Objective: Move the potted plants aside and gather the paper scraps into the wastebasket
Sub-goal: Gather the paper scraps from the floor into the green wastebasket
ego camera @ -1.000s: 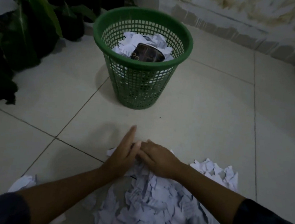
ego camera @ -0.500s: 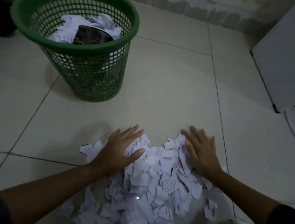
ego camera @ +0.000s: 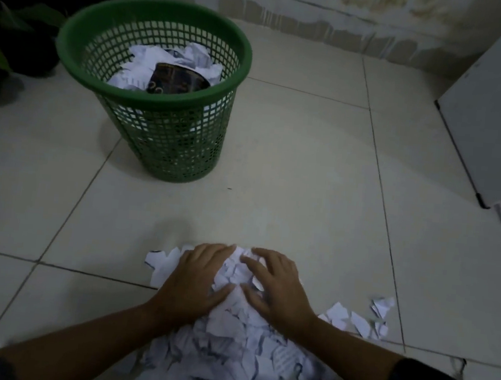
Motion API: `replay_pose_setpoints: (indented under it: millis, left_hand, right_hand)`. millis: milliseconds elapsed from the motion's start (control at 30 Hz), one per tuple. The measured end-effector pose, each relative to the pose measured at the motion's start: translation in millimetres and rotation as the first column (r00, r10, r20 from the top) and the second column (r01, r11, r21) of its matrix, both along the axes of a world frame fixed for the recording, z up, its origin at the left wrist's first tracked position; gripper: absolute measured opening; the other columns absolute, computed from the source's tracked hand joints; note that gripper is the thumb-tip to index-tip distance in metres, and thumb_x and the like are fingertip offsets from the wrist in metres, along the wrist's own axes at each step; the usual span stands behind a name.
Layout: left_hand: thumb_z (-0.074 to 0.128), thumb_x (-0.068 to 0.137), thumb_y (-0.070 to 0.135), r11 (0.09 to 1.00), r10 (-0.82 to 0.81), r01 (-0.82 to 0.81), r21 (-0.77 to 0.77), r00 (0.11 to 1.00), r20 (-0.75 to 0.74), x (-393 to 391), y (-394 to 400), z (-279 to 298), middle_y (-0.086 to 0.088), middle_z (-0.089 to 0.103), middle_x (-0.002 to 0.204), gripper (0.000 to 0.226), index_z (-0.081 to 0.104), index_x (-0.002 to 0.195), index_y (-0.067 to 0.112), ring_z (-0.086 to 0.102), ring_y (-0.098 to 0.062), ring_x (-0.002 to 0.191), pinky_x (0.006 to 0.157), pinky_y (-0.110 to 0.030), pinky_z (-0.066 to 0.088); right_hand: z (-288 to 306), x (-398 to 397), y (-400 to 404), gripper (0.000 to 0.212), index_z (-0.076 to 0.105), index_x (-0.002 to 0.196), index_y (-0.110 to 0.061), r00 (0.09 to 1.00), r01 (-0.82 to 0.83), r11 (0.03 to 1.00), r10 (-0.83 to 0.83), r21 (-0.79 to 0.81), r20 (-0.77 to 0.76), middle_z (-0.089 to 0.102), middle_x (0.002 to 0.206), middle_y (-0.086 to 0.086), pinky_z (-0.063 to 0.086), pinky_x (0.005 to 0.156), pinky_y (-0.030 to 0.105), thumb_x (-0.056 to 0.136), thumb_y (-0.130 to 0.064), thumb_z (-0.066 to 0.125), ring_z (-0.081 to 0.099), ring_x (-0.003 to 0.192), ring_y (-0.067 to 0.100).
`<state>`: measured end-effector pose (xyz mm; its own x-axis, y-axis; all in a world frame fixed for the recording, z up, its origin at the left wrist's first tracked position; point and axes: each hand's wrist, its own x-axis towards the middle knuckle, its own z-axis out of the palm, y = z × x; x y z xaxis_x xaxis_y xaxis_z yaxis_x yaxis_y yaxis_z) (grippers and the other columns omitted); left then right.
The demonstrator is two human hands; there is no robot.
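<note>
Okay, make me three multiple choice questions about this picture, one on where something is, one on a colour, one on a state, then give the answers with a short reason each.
1. Where do both hands rest?
A. on the heap of paper scraps
B. on the basket rim
C. on the plants

2. What colour is the wastebasket?
A. blue
B. green
C. red

3. What state is the wastebasket in?
A. tipped over
B. upright and empty
C. upright, holding paper

Answers:
1 A: the left hand and right hand cup the paper scraps.
2 B: the wastebasket has green mesh.
3 C: it stands on the floor with white paper inside.
</note>
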<state>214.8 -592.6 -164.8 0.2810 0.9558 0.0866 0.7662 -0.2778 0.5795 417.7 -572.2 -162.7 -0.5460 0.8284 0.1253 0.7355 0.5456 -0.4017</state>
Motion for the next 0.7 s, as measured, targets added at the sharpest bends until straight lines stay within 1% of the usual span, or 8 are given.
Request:
replay_pose_setpoints:
  millis: [33, 100, 233, 367, 467, 533, 600, 700]
  left_hand:
    - [0.020, 0.088, 0.067, 0.999, -0.004, 0.006, 0.054, 0.999, -0.045, -1.6, 2.0, -1.6, -0.005, 0.061, 0.119, 0.065, 0.048, 0.127, 0.023, 0.052, -0.017, 0.106, 0.095, -0.032, 0.042]
    - [0.026, 0.093, 0.058, 0.998, -0.007, 0.007, 0.070, 1.000, -0.001, -4.3, 6.1, -1.9, -0.001, 0.064, 0.102, 0.055, 0.058, 0.114, 0.017, 0.054, -0.014, 0.092, 0.082, -0.027, 0.042]
    - [0.028, 0.097, 0.047, 0.993, -0.018, 0.012, 0.121, 0.999, 0.050, -8.7, 17.2, -2.2, -0.003, 0.063, 0.081, 0.044, 0.057, 0.089, 0.015, 0.043, -0.007, 0.077, 0.067, -0.020, 0.033]
    - [0.028, 0.096, 0.052, 0.996, 0.026, -0.039, 0.077, 0.985, 0.170, -20.3, 25.2, 16.0, -0.004, 0.059, 0.078, 0.053, 0.057, 0.081, 0.010, 0.043, -0.008, 0.076, 0.067, -0.020, 0.034]
    - [0.041, 0.093, 0.043, 0.994, 0.058, -0.078, 0.081, 0.971, 0.232, -33.1, 35.1, 53.4, 0.004, 0.054, 0.077, 0.031, 0.053, 0.081, 0.017, 0.045, -0.007, 0.076, 0.069, -0.011, 0.033]
    - [0.045, 0.093, 0.039, 0.988, 0.068, -0.102, 0.114, 0.961, 0.270, -37.6, 41.4, 86.0, 0.011, 0.050, 0.074, 0.022, 0.050, 0.079, 0.022, 0.046, -0.002, 0.075, 0.068, -0.009, 0.033]
    - [0.047, 0.093, 0.036, 0.983, 0.072, -0.122, 0.139, 0.946, 0.315, -39.8, 47.5, 117.4, 0.012, 0.048, 0.072, 0.022, 0.049, 0.077, 0.021, 0.047, 0.000, 0.073, 0.065, -0.011, 0.034]
    - [0.047, 0.094, 0.037, 0.978, 0.056, -0.128, 0.166, 0.923, 0.381, -39.4, 54.8, 160.8, 0.001, 0.049, 0.070, 0.026, 0.049, 0.078, 0.017, 0.050, -0.013, 0.070, 0.063, -0.022, 0.037]
  right_hand:
    - [-1.4, -2.9, -0.9, 0.039, 0.053, 0.123, -0.024, 0.999, 0.029, 0.999, -0.029, 0.022, -0.028, 0.056, 0.119, 0.006, 0.042, 0.087, 0.031, 0.089, -0.044, 0.049, 0.044, 0.110, 0.017]
    - [-1.4, -7.7, -0.2, 0.032, 0.054, 0.116, -0.022, 0.996, 0.049, 0.999, -0.048, 0.005, -0.074, 0.055, 0.106, 0.006, 0.040, 0.078, 0.026, 0.088, -0.037, 0.052, 0.044, 0.097, 0.016]
    - [2.8, -15.2, 11.9, 0.025, 0.057, 0.096, -0.014, 0.992, 0.024, 0.998, -0.032, -0.066, -0.121, 0.055, 0.089, 0.005, 0.041, 0.061, 0.027, 0.091, -0.035, 0.044, 0.051, 0.078, 0.018]
    - [18.3, -25.2, 30.6, 0.029, 0.059, 0.089, -0.010, 0.966, 0.021, 0.978, -0.073, -0.206, -0.250, 0.061, 0.084, 0.006, 0.047, 0.066, 0.032, 0.096, -0.029, 0.038, 0.055, 0.075, 0.017]
    - [56.9, -33.4, 43.6, 0.028, 0.054, 0.079, -0.009, 0.937, -0.044, 0.966, -0.049, -0.254, -0.347, 0.056, 0.073, 0.002, 0.042, 0.063, 0.030, 0.096, -0.027, 0.040, 0.052, 0.067, 0.013]
    - [90.4, -37.4, 51.4, 0.029, 0.053, 0.080, -0.006, 0.923, -0.100, 0.964, -0.002, -0.247, -0.384, 0.054, 0.070, -0.002, 0.040, 0.062, 0.023, 0.096, -0.028, 0.041, 0.052, 0.065, 0.010]
    - [122.5, -40.9, 60.6, 0.031, 0.054, 0.083, -0.005, 0.921, -0.139, 0.966, 0.046, -0.216, -0.387, 0.057, 0.072, -0.001, 0.040, 0.063, 0.020, 0.095, -0.030, 0.041, 0.054, 0.068, 0.009]
    - [166.9, -48.1, 72.9, 0.033, 0.057, 0.089, -0.007, 0.915, -0.166, 0.970, 0.084, -0.179, -0.396, 0.062, 0.080, 0.002, 0.044, 0.069, 0.025, 0.094, -0.035, 0.041, 0.057, 0.074, 0.009]
